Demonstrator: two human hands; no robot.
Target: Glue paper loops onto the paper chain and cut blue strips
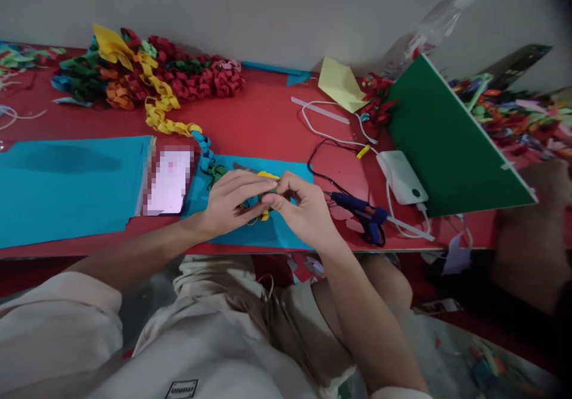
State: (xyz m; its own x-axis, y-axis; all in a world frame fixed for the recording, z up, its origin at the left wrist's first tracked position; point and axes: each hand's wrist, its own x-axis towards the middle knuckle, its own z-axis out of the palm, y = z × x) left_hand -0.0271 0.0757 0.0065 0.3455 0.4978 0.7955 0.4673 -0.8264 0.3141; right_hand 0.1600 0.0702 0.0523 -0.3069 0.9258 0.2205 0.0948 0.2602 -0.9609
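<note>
My left hand (232,203) and my right hand (309,211) meet over a blue paper sheet (286,229) near the table's front edge. Their fingertips pinch a small green paper strip (269,195), mostly hidden by the fingers. Yellow paper pieces (268,175) show just behind and below the fingers. A paper chain (167,126) of yellow, blue and green links runs from the back left down to my left hand. To the right of my right hand lies a dark blue glue gun (363,209), a glue stick protruding from its back.
Left of the hands are a phone (168,181) and blue sheets (67,190). A heap of coloured chains (179,77) lies behind. On the right are a white power bank (402,177), a leaning green board (456,143), a plastic bottle (440,21) and another person's arm (531,226).
</note>
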